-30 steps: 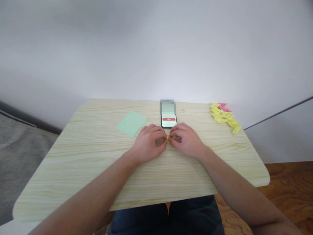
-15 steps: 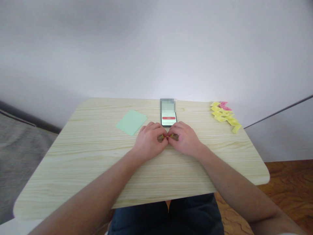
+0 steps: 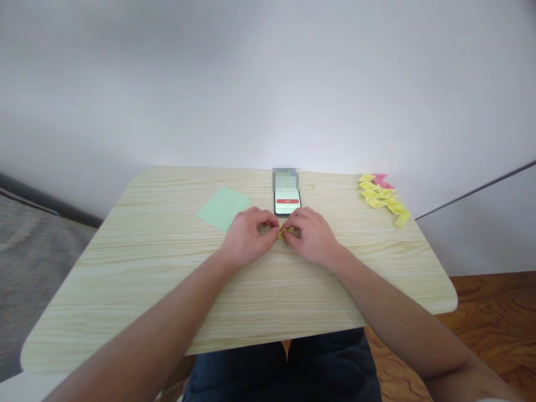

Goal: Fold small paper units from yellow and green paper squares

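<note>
Both my hands meet over the middle of the table, just in front of a phone. My left hand (image 3: 250,235) pinches the left side of a small folded piece of yellow paper (image 3: 282,233) between thumb and fingertips. The right side of that paper sits in the pinch of my right hand (image 3: 312,235). Most of the paper is hidden by my fingers, so its exact folds cannot be made out. Under and behind my left hand lies green square paper (image 3: 223,208), with a second edge peeking out on its right.
The phone (image 3: 287,207) lies with its screen lit, partly blurred, near the wall. Several folded yellow paper pieces (image 3: 379,195) and pink ones (image 3: 382,180) rest at the table's right rear. A white wall (image 3: 268,84) borders the back of the wooden table (image 3: 276,307).
My left hand has shifted slightly left, its fingers less curled over the yellow paper. More yellow shows between my fingertips. The whole view has drifted a little.
</note>
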The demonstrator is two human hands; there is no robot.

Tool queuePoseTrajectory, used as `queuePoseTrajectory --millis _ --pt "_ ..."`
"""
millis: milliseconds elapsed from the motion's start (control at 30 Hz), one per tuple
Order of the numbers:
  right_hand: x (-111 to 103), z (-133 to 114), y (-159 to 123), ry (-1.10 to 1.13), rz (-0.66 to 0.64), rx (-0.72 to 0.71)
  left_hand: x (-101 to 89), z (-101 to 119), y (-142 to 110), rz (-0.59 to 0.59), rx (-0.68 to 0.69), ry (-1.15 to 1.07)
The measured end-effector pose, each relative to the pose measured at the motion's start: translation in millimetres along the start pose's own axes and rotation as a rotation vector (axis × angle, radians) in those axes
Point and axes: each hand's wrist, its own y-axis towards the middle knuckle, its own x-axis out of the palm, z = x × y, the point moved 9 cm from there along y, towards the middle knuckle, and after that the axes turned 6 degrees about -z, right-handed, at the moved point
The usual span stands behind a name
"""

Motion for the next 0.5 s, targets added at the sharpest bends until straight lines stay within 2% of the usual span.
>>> queuePoseTrajectory --millis 500 --pt "-1.2 3.8 0.1 0.014 0.035 0.083 1.4 1.8 0.8 -0.006 0.03 0.006"
